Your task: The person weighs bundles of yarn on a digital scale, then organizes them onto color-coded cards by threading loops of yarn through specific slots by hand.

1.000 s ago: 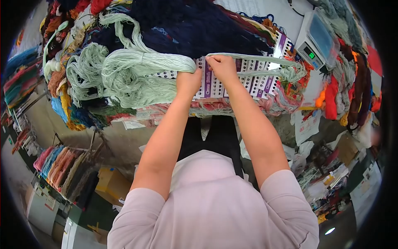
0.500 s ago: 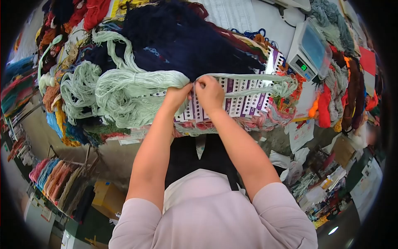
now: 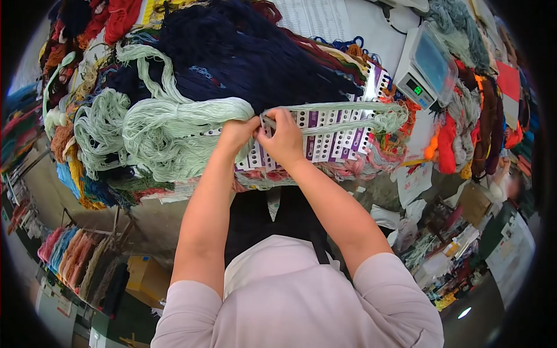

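A big bundle of pale green yarn (image 3: 168, 130) lies on the table's left half, over dark blue yarn (image 3: 249, 52). My left hand (image 3: 235, 134) grips the bundle at its right end. My right hand (image 3: 284, 136), touching the left, pinches a thin loop of green strands (image 3: 348, 116) that stretches right across a white and purple punched card (image 3: 331, 136). The loop ends in a frayed tuft near the card's right edge.
A digital scale (image 3: 426, 66) with a green display stands at the back right. Orange, red and brown skeins (image 3: 464, 139) hang along the right edge. A printed sheet (image 3: 316, 17) lies at the back. Mixed yarn piles crowd the left; shelves of yarn (image 3: 75, 255) stand below.
My hands have come together: the right hand slid left along the thin green strands to meet the left. The whole view has shifted a little left and down.
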`<state>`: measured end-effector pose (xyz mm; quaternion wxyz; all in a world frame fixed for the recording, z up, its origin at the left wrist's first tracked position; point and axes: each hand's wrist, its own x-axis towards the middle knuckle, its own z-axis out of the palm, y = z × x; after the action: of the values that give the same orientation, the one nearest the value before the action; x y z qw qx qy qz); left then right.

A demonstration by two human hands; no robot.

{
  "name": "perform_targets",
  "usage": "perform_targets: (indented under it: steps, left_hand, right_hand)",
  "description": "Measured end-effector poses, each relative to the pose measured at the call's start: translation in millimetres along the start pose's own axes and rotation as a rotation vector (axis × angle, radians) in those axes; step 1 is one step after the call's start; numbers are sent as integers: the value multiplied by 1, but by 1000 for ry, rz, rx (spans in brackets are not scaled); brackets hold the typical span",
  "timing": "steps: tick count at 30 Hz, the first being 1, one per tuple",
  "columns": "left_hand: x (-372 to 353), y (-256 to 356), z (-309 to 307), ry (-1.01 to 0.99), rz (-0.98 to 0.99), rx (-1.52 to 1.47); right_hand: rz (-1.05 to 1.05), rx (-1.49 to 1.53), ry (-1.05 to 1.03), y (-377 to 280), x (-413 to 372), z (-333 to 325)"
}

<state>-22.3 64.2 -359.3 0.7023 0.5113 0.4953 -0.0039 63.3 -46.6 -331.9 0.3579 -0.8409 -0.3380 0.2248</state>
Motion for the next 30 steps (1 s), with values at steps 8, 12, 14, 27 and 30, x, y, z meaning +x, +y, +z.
perform_targets:
  steps: [8,12,14,27,30]
  left_hand:
    - [-26,27,-94,403,111,-158]
    - [-39,35,-79,334,31,-572]
    - [-40,27,-82,153,-8,-690]
    - [-29,40,0,-326,91,-216]
    - [-15,12,1,-208,470,365]
  right_hand:
    - [-40,-150,-119,-4,2,-18]
    - [6,-391,-216,-6,10,-16]
    - [-13,-452,-209,-4,17,-15]
    - [0,175,-121,-17,20,-52]
    - [67,414,-81,-7,19,-44]
